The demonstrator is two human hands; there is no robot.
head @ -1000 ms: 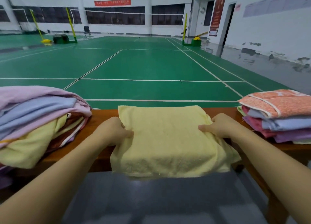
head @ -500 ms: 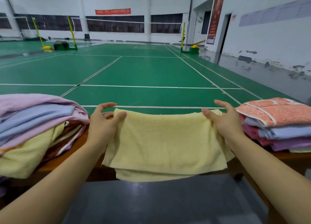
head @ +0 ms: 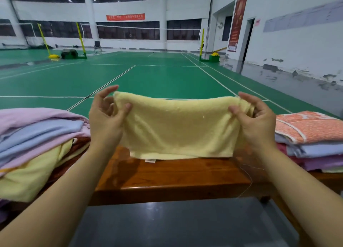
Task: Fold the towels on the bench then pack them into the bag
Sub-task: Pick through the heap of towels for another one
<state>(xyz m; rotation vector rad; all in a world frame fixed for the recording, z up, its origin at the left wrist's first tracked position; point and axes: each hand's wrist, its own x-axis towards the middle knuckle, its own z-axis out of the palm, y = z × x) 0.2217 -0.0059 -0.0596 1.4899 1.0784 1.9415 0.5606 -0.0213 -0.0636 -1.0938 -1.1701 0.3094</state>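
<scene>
A pale yellow towel point(head: 178, 128), folded double, hangs in the air above the brown wooden bench point(head: 167, 176). My left hand point(head: 106, 120) pinches its upper left corner between thumb and fingers. Its upper right corner is pinched by my right hand point(head: 257, 122). The towel's lower edge hangs just above the bench top. A loose pile of pink, blue and yellow towels point(head: 37, 141) lies on the bench at the left. At the right stands a neat stack of folded towels point(head: 311, 141) with an orange patterned one on top. No bag is in view.
A dark grey floor strip point(head: 176, 222) runs in front of the bench. Beyond the bench stretches a green badminton court point(head: 148, 76) with white lines, net posts point(head: 202, 42) and a white wall point(head: 297, 42) at the right.
Both hands have lifted the yellow towel off the bench, from lying flat to hanging by its top corners. The view has tilted up.
</scene>
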